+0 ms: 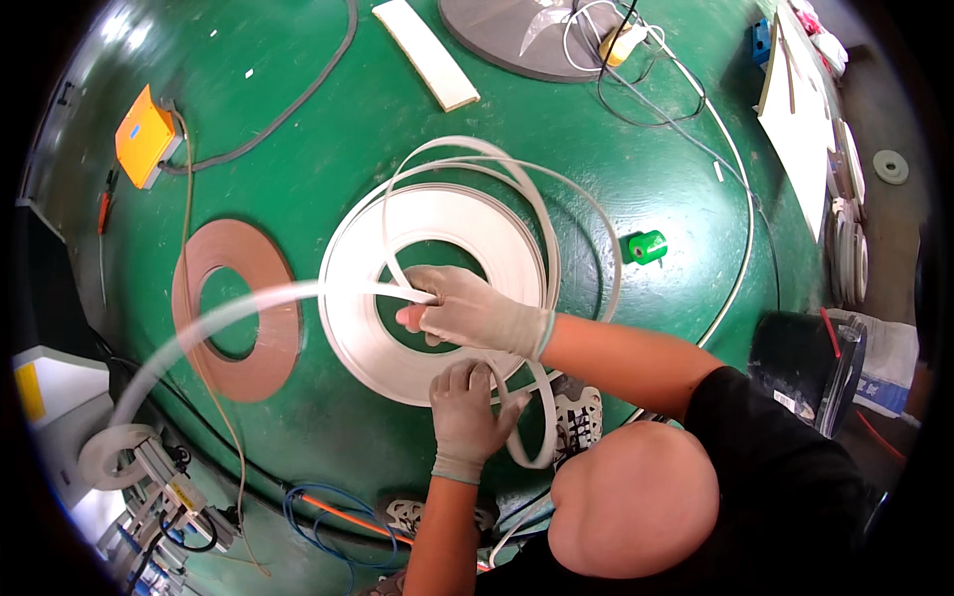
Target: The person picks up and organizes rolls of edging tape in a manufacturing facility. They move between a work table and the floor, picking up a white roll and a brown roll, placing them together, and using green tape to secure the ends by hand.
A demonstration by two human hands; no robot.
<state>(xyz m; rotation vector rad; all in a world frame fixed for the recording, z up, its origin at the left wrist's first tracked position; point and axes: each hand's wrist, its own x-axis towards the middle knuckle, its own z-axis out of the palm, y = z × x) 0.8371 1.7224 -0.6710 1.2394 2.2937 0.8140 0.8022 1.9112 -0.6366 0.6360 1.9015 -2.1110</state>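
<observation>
A large flat roll of white edge banding [356, 343] lies on the green floor, with loose loops of its strip rising over the far and right sides. My right hand [477, 310], in a light glove, is over the roll's centre hole, thumb and fingers closed on the white edge-banding strip [268, 296]. From there the strip arcs left toward a small white reel [104, 457] on a machine. My left hand [465, 419], also gloved, is at the roll's near edge. Its fingers curl beside a hanging loop [542, 452], which passes between fingers and thumb.
A brown roll [278, 348] lies left, beyond it a yellow pedal box [144, 139] with a cable. The machine [179, 487] stands lower left. A green cylinder [648, 247] sits right of the roll. A pale board [427, 55] lies ahead; blue hose [318, 526] is near my feet.
</observation>
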